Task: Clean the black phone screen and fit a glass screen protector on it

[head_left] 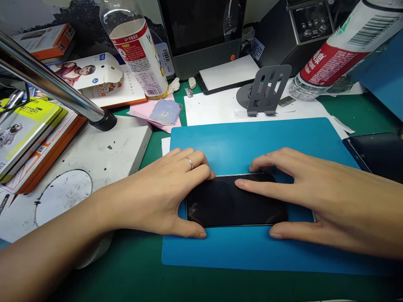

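A black smartphone (236, 203) lies flat on a blue mat (233, 249), its dark screen facing up and its long side running left to right. My left hand (170, 193), with a ring on one finger, grips the phone's left part, thumb at the near edge and fingertips at the far edge. Over the right part spans my right hand (311, 201). Its index fingertip rests on the screen, while the thumb is by the near edge and another finger by the far edge. The palm and fingers of the right hand hide the phone's right corner.
A grey folding stand (267, 90) stands on white paper behind the mat. Bottles (141, 54) rise at the back left and back right. To the left are a white base (126, 142), a chrome pole (56, 75) and stacked boxes (31, 130). A dark device (378, 153) lies at right.
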A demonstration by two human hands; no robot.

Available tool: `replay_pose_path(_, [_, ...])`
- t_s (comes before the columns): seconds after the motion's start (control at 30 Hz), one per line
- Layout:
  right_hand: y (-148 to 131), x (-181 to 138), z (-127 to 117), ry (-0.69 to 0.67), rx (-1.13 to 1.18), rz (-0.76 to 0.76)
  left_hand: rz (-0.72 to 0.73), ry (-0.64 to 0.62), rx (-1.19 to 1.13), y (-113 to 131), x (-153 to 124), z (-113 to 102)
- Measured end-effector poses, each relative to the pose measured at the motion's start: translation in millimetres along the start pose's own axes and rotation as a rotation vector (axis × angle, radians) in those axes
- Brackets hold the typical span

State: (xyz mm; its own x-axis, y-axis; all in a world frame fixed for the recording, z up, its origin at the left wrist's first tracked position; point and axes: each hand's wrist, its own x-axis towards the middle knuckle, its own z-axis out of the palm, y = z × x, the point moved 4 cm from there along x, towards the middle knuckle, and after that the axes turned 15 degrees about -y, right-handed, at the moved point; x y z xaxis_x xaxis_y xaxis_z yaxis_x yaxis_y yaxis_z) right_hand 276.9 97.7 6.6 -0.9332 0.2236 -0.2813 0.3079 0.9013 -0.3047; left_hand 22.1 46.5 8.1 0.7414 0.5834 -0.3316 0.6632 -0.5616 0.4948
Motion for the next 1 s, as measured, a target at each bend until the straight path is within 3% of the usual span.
replay_pose_path(1.0, [-0.9,-0.5,0.9,0.065,0.06,-0.011,0.004,-0.006,0.003,0.9,-0.7,0.2])
